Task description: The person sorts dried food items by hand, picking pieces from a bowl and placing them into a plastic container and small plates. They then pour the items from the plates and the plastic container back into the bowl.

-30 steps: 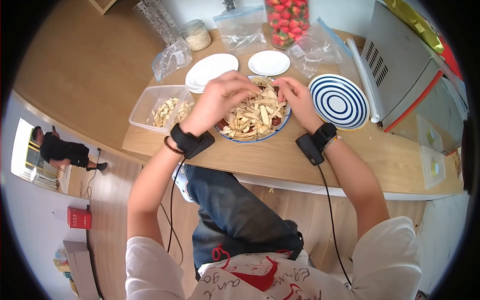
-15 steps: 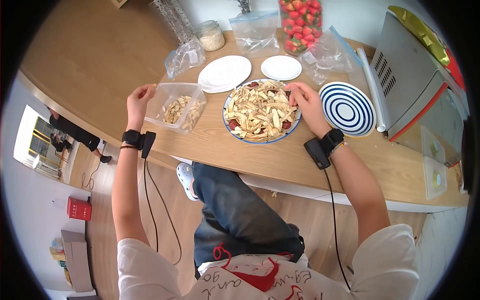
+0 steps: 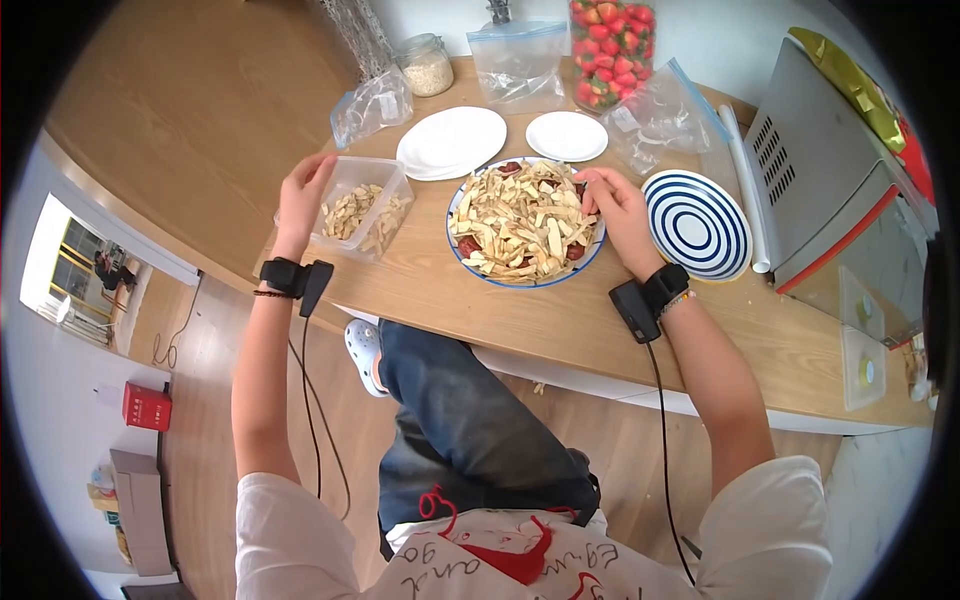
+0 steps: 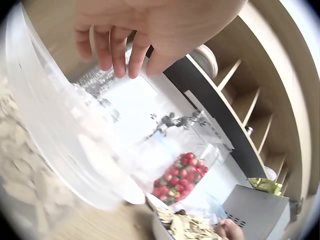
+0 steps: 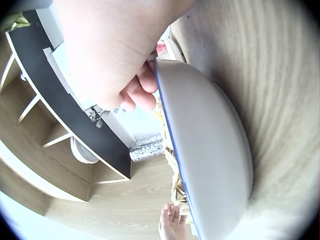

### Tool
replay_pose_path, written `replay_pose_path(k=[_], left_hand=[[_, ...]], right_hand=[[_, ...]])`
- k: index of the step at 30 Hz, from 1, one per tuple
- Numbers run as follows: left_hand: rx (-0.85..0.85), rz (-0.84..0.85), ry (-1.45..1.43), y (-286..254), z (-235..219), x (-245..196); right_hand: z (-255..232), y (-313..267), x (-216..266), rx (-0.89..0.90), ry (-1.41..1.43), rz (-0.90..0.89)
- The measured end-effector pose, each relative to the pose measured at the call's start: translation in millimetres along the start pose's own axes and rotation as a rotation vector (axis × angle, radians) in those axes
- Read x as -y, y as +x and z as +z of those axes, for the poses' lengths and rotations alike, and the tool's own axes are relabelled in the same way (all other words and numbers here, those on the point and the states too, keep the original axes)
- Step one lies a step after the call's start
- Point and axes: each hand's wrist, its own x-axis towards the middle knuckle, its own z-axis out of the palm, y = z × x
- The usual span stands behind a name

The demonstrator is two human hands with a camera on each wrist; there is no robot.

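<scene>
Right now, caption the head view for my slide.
Left hand beside the plastic box, right hand gripping the heaped bowl.

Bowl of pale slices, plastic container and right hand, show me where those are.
Bowl of pale slices [image 5: 210, 135], right wrist view, on its outer wall.
Plastic container [image 4: 52, 107], left wrist view, on its translucent wall.
Right hand [image 3: 618, 207], head view, on its back.

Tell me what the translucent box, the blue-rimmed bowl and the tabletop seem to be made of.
The translucent box looks like smooth plastic: pale pieces show through its cloudy wall. The blue-rimmed bowl is probably glazed ceramic, given its smooth white side. The tabletop shows satin wood grain; solid or laminate, I can't tell.
</scene>
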Motion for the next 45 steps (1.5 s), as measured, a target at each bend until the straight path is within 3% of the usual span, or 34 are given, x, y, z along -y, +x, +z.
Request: replay_pose_path(k=[5,7,9,12,17,25,28,31,34,40,45], left_hand=[[0.344,0.169,-0.084,-40.9,48.0,-65.0],[0.359,0.548,0.219,-63.3,63.0,-97.4],[0.467,0.735,0.278,-76.8,72.2,-114.6],[0.578,0.719,0.221,-91.2,84.6,-136.9],[0.608,0.708,0.174,-86.0,110.0,-123.4],[0.532,0.683,0.018,-74.0,122.1,-115.7],[0.528,0.517,-0.063,-69.4,119.3,-120.7],[0.472,0.126,-0.393,-62.0,120.6,-115.0],[0.442,0.033,-0.395,-44.8,97.4,-108.0],[0.202,-0.114,-0.433,-23.0,26.6,-55.4],[0.132,-0.298,-0.164,-10.6,-16.4,-3.1]], right_hand=[[-0.4,1.1,-2.9,-0.001,0.020,-0.010],[-1.1,0.8,-3.4,-0.001,0.013,-0.010],[-1.4,1.3,-4.9,0.001,0.018,-0.022],[-1.0,0.4,-1.3,0.013,-0.023,-0.005],[-0.4,-0.7,0.4,0.014,-0.017,0.005],[-0.8,-0.4,-0.4,0.020,-0.018,-0.007],[-1.7,0.2,-2.2,0.019,-0.017,-0.012],[-1.5,1.1,-1.6,0.015,-0.016,-0.005],[-1.3,0.6,-0.5,0.016,-0.022,-0.005],[-1.0,0.3,-0.6,0.016,-0.020,-0.006],[-1.0,0.6,-1.8,0.018,-0.015,-0.011]])
